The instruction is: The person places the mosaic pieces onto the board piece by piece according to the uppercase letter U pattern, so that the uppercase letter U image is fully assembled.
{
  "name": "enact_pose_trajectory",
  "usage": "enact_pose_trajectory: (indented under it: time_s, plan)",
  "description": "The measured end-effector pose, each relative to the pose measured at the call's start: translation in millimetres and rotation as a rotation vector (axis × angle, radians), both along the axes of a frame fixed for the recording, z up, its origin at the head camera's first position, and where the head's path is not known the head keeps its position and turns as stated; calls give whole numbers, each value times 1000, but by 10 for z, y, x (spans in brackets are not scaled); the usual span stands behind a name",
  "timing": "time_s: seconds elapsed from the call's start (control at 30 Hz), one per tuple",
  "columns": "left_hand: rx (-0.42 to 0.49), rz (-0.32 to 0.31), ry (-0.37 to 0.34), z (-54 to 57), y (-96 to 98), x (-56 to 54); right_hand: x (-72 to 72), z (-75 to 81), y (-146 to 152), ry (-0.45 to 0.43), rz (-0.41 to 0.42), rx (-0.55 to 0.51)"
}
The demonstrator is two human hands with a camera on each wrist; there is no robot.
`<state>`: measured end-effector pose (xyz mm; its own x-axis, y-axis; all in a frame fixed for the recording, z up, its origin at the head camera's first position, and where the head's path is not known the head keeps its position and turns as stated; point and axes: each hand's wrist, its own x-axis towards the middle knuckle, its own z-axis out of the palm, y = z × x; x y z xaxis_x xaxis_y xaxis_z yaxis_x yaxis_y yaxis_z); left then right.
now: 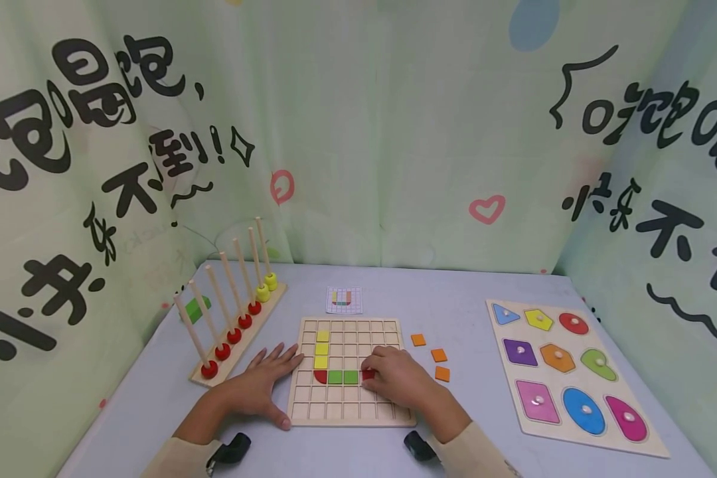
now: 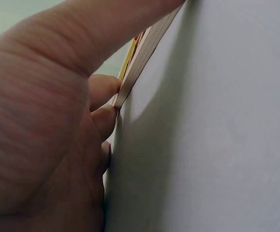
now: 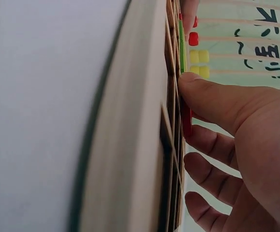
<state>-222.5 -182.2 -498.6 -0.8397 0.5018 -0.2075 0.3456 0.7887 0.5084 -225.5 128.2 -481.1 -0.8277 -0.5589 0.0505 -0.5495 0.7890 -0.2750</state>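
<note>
A wooden grid board (image 1: 352,421) lies on the table between the hands. My left hand (image 1: 257,382) spreads its fingers along the board's left edge, with fingertips at the edge in the left wrist view. My right hand (image 1: 403,378) pinches a red tile (image 3: 186,121) between thumb and index finger, right at the grid; in the head view the fingers partly cover it. Left of this tile, two green tiles (image 1: 342,377) and a red rounded tile (image 1: 320,377) sit in one row. Yellow tiles (image 1: 322,348) stand in a column above the red rounded one.
Three orange tiles (image 1: 439,355) lie loose right of the board. Behind it is a small pattern card (image 1: 344,301). A peg rack (image 1: 245,332) with red and yellow beads stands at left. At right lies a knobbed shape puzzle (image 1: 564,368). Curtains (image 1: 394,133) enclose the table.
</note>
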Motion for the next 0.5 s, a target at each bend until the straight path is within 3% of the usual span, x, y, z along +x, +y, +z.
enact_pose_trajectory:
  time_s: [0.5]
  plan:
    - [11, 1, -3, 2, 5, 4, -25, -4, -48, -26, -3, 4]
